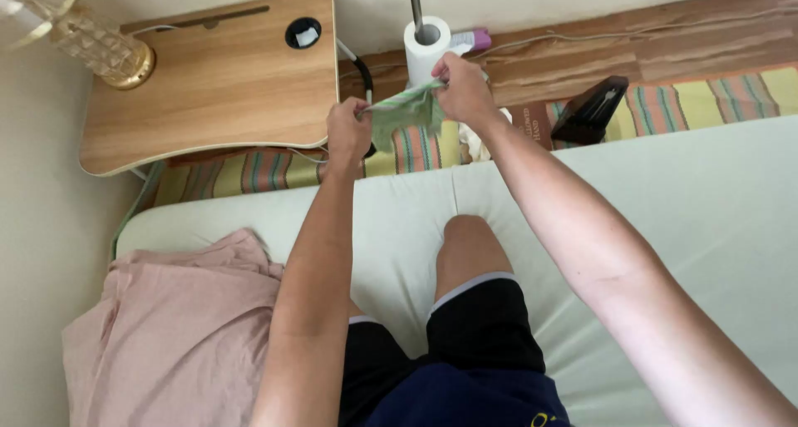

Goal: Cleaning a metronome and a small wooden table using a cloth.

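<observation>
— Hands first: what are yours doing?

— Your left hand (347, 130) pinches one edge of a small green cloth (405, 114), fingers clenched on it. Your right hand (462, 87) grips the opposite upper edge, a little higher. The cloth hangs stretched between them, held up in the air in front of you.

— Where is that, relative to the rest?

— Out past your bent knee (465, 232), over the striped mat (249, 171) at the edge of the pale mattress (706, 203) you sit on. Just behind the cloth stands a white paper roll (426, 49) on its upright holder. A wooden lap table (216, 78) sits to your left of it, and a crumpled pink sheet (179, 327) lies on the mattress by your left elbow. A black object (590, 109) rests on the mat to your right.
</observation>
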